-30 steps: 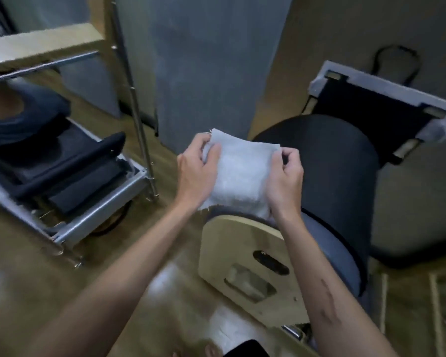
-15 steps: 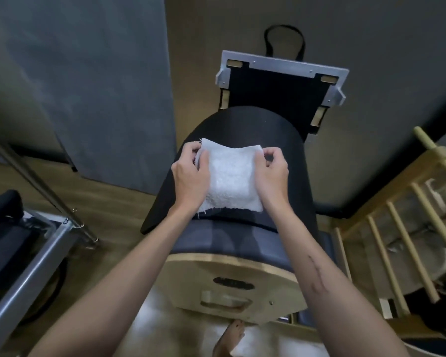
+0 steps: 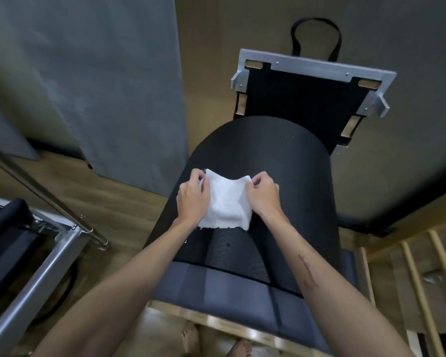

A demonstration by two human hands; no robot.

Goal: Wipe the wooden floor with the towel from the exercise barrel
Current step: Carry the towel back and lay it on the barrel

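White towel (image 3: 225, 202) on black barrel (image 3: 289, 161), left hand (image 3: 191, 200) and right hand (image 3: 263, 195) pinching its corners

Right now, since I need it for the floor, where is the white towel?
In the head view the white towel is at centre, over the black exercise barrel, pinched at its top corners by the left hand and right hand.

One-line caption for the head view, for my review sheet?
Both hands, left and right, pinch a white towel over the black barrel.
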